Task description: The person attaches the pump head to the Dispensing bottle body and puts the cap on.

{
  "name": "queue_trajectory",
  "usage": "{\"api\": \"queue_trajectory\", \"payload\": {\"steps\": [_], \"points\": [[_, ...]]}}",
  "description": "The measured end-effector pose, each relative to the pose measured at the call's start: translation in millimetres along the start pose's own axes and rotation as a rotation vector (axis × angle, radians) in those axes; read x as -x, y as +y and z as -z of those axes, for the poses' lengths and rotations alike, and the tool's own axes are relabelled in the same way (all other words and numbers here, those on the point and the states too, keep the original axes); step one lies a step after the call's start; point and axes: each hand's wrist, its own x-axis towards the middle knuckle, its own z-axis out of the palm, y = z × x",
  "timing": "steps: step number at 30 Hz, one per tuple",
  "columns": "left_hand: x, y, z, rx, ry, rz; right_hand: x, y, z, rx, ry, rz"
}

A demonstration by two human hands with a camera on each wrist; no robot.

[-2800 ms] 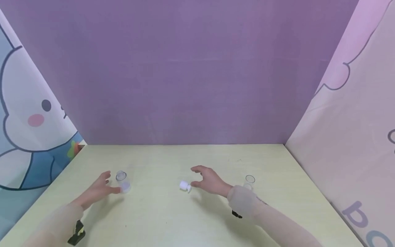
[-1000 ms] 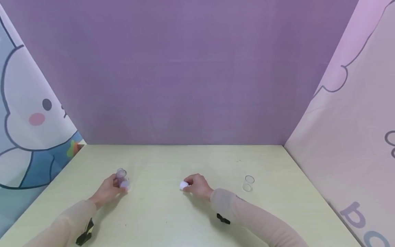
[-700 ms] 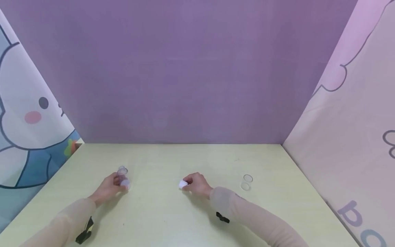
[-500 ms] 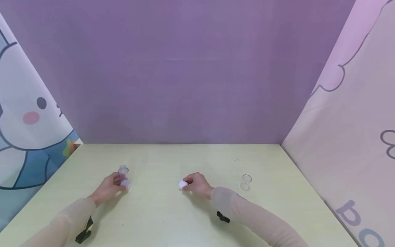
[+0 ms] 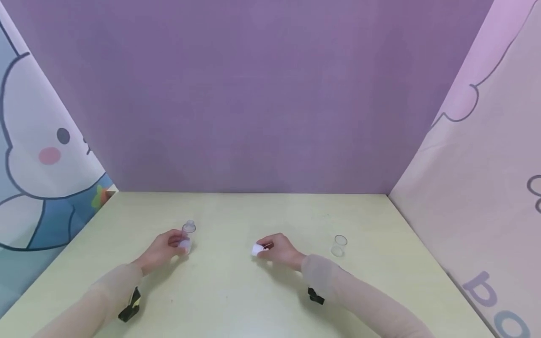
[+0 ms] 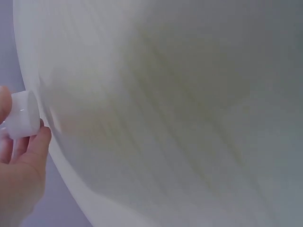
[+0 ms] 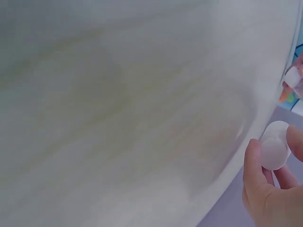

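Note:
My left hand [image 5: 162, 249] grips a small clear bottle [image 5: 189, 227] with a narrow neck at the top and a white base. In the left wrist view the bottle's white end [image 6: 24, 114] sits between thumb and fingers. Toward the middle of the table, my right hand [image 5: 282, 250] pinches a small white plastic piece [image 5: 256, 249], which looks like a pump head or cap. From the right wrist the same white piece [image 7: 274, 150] shows a rounded face; its far side is hidden by the fingers. The two held things are apart.
A clear cup-like cylinder [image 5: 339, 245] stands on the pale table [image 5: 236, 300], to the right of my right hand. A purple panel [image 5: 262, 103] rises behind the table. Printed side panels [image 5: 477, 188] border it left and right.
Both hands began with spread fingers; the left then took the bottle and the right the white piece. Over the last half second the left hand moved right with the bottle, the right hand slightly.

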Motion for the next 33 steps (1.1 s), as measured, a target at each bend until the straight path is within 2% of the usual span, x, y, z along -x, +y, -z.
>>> {"api": "queue_trajectory", "payload": {"steps": [7, 15, 17, 21, 25, 33], "points": [[-5.4, 9.9, -7.4, -0.017, -0.026, -0.039, 2, 2, 10, 0.005, 0.033, 0.008], [-9.3, 17.8, -17.8, 0.037, -0.054, -0.07, 9, 5, 19, -0.07, 0.042, 0.01], [-10.8, 20.8, -20.5, 0.044, -0.06, -0.07, 16, -5, 24, -0.077, 0.05, 0.006], [-14.3, 27.8, -26.6, 0.074, -0.078, -0.07, 20, -7, 32, -0.102, 0.076, 0.011], [-16.4, 29.8, -32.2, 0.088, -0.091, -0.069, 15, 3, 34, -0.112, 0.105, 0.007], [-14.8, 37.3, -37.0, 0.068, -0.084, -0.091, 14, -3, 42, -0.159, 0.144, -0.003]]}}
